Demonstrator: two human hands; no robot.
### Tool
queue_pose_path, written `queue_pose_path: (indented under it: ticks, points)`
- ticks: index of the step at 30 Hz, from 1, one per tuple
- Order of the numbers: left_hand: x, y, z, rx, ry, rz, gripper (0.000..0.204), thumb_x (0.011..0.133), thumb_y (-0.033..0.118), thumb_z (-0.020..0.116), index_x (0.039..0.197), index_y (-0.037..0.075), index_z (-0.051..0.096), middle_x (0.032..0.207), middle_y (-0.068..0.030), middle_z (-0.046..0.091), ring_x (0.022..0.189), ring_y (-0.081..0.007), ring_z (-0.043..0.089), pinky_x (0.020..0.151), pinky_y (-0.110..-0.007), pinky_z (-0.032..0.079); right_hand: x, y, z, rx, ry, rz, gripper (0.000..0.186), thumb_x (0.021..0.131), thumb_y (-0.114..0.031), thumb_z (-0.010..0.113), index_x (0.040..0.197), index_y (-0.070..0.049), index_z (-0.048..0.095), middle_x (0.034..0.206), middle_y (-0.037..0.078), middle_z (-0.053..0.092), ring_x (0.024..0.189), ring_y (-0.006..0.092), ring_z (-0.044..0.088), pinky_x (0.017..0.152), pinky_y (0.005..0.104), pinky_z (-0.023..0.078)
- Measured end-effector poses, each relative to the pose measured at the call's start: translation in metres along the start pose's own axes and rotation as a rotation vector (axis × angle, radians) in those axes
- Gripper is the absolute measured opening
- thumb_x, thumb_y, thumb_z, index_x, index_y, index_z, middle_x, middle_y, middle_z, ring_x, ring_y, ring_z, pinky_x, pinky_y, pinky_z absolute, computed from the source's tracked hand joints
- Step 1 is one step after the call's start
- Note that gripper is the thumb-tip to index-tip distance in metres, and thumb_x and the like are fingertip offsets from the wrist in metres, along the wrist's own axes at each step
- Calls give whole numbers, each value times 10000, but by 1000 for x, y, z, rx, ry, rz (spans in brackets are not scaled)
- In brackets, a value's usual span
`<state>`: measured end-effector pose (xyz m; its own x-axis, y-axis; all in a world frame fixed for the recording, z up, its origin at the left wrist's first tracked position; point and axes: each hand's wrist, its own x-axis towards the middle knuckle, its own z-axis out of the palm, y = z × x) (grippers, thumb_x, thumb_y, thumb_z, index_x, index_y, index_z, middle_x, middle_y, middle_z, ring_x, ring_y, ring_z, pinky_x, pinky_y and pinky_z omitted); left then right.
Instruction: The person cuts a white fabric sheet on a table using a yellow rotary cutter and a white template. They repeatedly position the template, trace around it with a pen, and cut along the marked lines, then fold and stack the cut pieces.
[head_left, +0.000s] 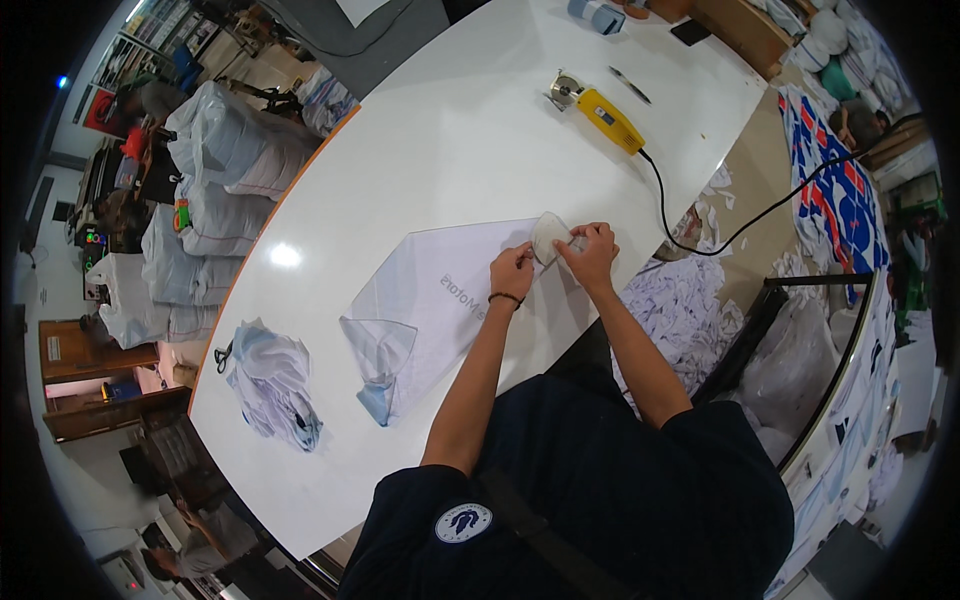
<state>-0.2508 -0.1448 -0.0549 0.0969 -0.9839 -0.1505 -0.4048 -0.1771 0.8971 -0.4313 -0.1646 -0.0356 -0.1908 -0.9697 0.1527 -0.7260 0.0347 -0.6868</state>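
A pale white and light-blue fabric piece (425,275) with printed lettering lies on the white table in front of me, its near left corner folded over. At its far right end is a small rounded off-white piece (547,236), which could be cloth or card. My left hand (512,271) pinches at the fabric's edge just left of that piece. From the right, my right hand (592,250) has its fingers closed on the rounded piece's side. The fingertips partly hide where the two pieces meet.
A yellow electric rotary cutter (608,118) lies on the white table (470,120), its black cord (735,245) hanging off the right edge. Nearby are a pen (630,85) and phone (690,32). Bunched fabric (272,385) and black-handled scissors (223,356) lie left. Scraps (680,315) cover the floor.
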Motion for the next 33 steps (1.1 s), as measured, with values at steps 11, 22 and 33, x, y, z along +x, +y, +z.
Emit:
queue_pose_path:
  ticks: [11, 22, 33]
  points:
    - [-2, 16, -3, 89, 30, 20, 352, 847, 18, 606, 1168, 82, 736, 948, -126, 733, 843, -243, 718, 779, -324, 564, 0, 2, 0, 23, -8, -1, 408, 718, -389, 844, 992, -124, 699, 1129, 75, 543, 1134, 282, 494, 939, 484, 339]
    - [-6, 23, -6, 72, -1, -24, 418, 845, 95, 607, 1249, 123, 709, 991, -105, 744, 885, -213, 702, 834, -318, 548, 1, 2, -1, 39, 2, -4, 397, 725, -383, 835, 993, -120, 707, 1119, 76, 552, 1129, 285, 501, 935, 487, 342]
    - [-7, 22, -6, 49, 43, 12, 343, 864, 69, 644, 1194, 98, 734, 934, -83, 741, 798, -175, 710, 767, -293, 555, 2, 3, 1, 14, -20, 7, 412, 742, -405, 824, 1006, -113, 704, 1122, 71, 553, 1138, 275, 495, 949, 477, 330]
